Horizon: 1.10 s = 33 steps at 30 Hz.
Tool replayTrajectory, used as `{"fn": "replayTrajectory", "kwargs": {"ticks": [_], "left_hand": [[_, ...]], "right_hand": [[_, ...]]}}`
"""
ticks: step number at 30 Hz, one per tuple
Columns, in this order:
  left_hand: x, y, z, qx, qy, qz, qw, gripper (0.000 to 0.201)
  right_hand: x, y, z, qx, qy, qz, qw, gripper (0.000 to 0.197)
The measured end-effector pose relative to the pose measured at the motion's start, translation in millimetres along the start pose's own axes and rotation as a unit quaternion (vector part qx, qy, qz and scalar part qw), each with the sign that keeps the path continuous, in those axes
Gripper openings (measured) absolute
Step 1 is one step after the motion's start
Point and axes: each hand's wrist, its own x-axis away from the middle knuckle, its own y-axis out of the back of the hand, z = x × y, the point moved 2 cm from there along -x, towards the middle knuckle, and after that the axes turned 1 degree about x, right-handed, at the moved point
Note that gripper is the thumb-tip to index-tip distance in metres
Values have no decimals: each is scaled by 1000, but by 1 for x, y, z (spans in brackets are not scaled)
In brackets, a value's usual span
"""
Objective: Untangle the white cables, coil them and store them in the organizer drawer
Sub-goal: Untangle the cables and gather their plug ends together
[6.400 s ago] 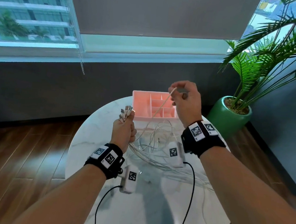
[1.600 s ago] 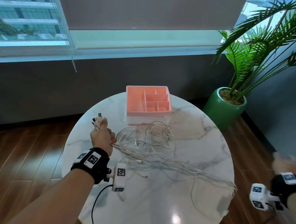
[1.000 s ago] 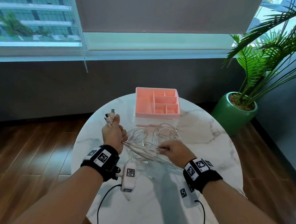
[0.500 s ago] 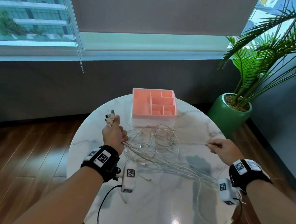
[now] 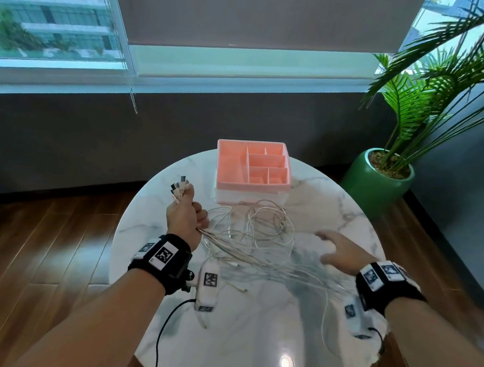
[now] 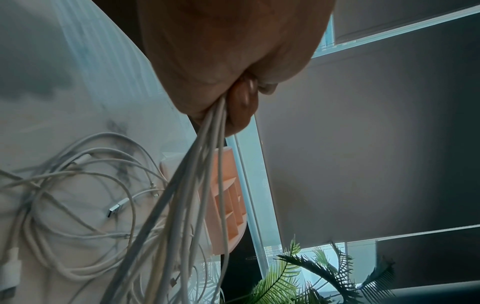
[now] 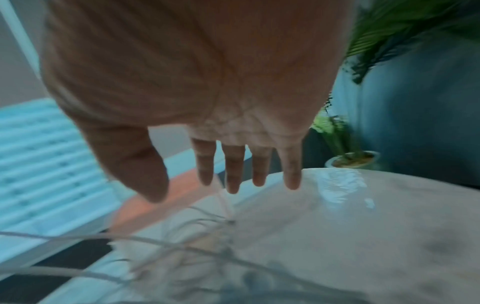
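My left hand [image 5: 185, 213] grips a bundle of white cables [image 5: 259, 242] in its fist above the table's left side; their plugs [image 5: 179, 189] stick out above the thumb. In the left wrist view the strands [image 6: 197, 185] run down out of the curled fingers [image 6: 241, 102]. The rest of the tangle lies looped on the marble. My right hand [image 5: 336, 251] hovers over the cables' right part, blurred, fingers [image 7: 233, 164] straight and spread, holding nothing. The pink organizer [image 5: 253, 167] with several compartments stands on a white base at the table's far edge.
The round marble table [image 5: 334, 195] ends close on every side, with wooden floor around it. A palm in a green pot [image 5: 378, 181] stands on the floor at the right. A dark wall and window lie behind. Some cable strands trail toward the near right edge [image 5: 325, 326].
My right hand let go of the strand it had pulled out to the right and has come back left over the tangle, fingers spread. The left hand keeps its grip in place.
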Motion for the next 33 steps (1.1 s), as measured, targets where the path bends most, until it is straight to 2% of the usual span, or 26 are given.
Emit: {"fn": "replayTrajectory", "kwargs": {"ticks": [3,6,8,10,11,14,18,22,25,28,30,33], "left_hand": [[4,-5,5,-1,6,13,1000,31],[10,-10,10,3,12,23,1000,31],[13,-12,10,9,10,19,1000,31],[14,-10,6,17,4,5,1000,32],[13,-7,3,21,1,-3,1000,33],[5,8,-9,25,-10,-30,999,38],[3,20,-14,29,-16,-43,999,43],[0,17,-27,36,-25,-41,998,45],[-2,12,-28,25,-10,-28,999,46],[0,2,-14,11,3,-10,1000,46],[3,-4,-2,5,15,3,1000,46],[7,-8,10,-5,33,30,999,44]], "right_hand": [[3,-8,81,-89,124,-60,986,71],[5,-46,148,-62,211,-10,976,77],[3,-82,173,17,232,16,973,57],[1,-110,177,75,237,-16,968,29],[0,-120,171,76,231,-30,970,26],[1,-131,129,108,190,-47,975,37],[3,-114,63,180,128,-49,974,53],[23,-80,-24,135,14,-31,990,38],[47,-58,-80,95,-59,-41,993,40],[58,-31,-113,60,-108,-70,990,49],[67,-7,-121,35,-131,-99,986,48],[78,35,-125,15,-171,-178,969,51]]}}
